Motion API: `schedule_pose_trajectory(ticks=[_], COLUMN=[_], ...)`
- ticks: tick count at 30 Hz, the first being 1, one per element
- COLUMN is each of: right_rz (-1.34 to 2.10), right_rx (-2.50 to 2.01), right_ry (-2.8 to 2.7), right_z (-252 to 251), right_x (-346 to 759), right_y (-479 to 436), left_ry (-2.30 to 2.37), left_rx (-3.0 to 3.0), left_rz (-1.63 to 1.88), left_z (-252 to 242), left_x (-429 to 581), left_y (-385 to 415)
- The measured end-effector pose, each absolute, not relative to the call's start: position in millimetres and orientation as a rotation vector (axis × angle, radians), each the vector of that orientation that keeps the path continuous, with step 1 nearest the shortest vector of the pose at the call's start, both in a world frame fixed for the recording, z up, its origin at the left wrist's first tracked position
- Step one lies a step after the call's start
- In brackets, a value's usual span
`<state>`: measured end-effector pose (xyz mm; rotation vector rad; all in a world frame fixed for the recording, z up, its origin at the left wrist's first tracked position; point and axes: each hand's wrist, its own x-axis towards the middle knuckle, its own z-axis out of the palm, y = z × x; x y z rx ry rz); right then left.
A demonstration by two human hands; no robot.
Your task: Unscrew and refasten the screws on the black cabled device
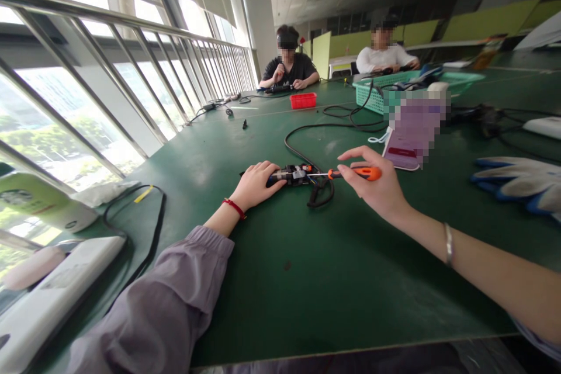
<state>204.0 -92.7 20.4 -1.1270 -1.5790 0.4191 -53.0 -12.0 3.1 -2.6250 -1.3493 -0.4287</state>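
Observation:
My left hand (pixel 255 184) is closed over one end of a small black device (pixel 294 175) that lies on the green table (pixel 307 280). A black cable (pixel 302 134) runs from the device toward the back of the table. My right hand (pixel 377 187) grips an orange-handled screwdriver (pixel 366 173) between thumb and fingers. Its thin shaft points left and its tip touches the device. The index finger is stretched out above the handle.
White and blue work gloves (pixel 517 184) lie at the right. A blurred purple object (pixel 416 134), a green basket (pixel 381 93) and a red tray (pixel 303 100) stand further back. Two people sit at the far end. White cases (pixel 56 292) lie at the left.

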Motion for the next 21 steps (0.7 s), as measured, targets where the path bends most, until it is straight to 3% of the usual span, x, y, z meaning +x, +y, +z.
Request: schedule_pose_trajectory(ticks=[7, 15, 21], right_rz=[0.359, 0.433, 0.284], right_rx=[-0.895, -1.135, -1.019], right_ry=[-1.546, -1.550, -1.581], right_z=[17.8, 20.3, 15.8], right_x=[204.0, 203.7, 204.6], right_y=[-88.5, -92.6, -87.5], left_ry=[-1.354, -1.351, -1.347], left_rx=[-2.628, -2.625, -2.622], left_rz=[-0.440, -0.444, -0.442], left_z=[2.8, 1.8, 2.0], left_x=[-53.2, -53.9, -53.7], left_y=[-11.6, -10.9, -11.6])
